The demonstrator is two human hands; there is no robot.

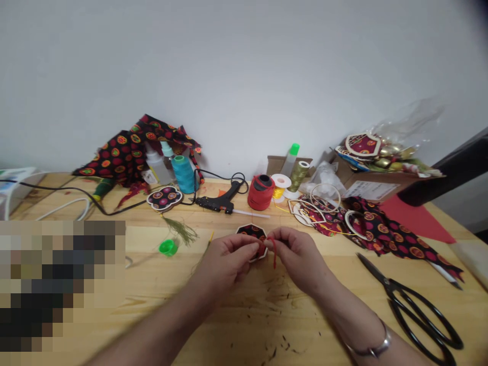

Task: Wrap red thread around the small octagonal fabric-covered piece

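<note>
Near the middle of the table my left hand (227, 258) is closed, thumb and index finger pinched at the front of a small octagonal ornament (249, 230). The ornament has dark patterned fabric inside a pale wooden rim, and my fingers hide its lower part. Just to the right, my right hand (299, 258) pinches a thin red cord (274, 258) at the ornament's edge. One end of the cord hangs below the fingertips. The two hands' fingertips almost meet. Whether the cord passes through the ornament is hidden by the fingers.
Black scissors (407, 300) lie at the right. Behind my hands are a glue gun (219, 199), a red cord spool (261, 193), a teal thread cone (183, 175) and a green cap (168, 247). Patterned fabric (400, 231) and a cardboard box (375, 185) stand at the right back.
</note>
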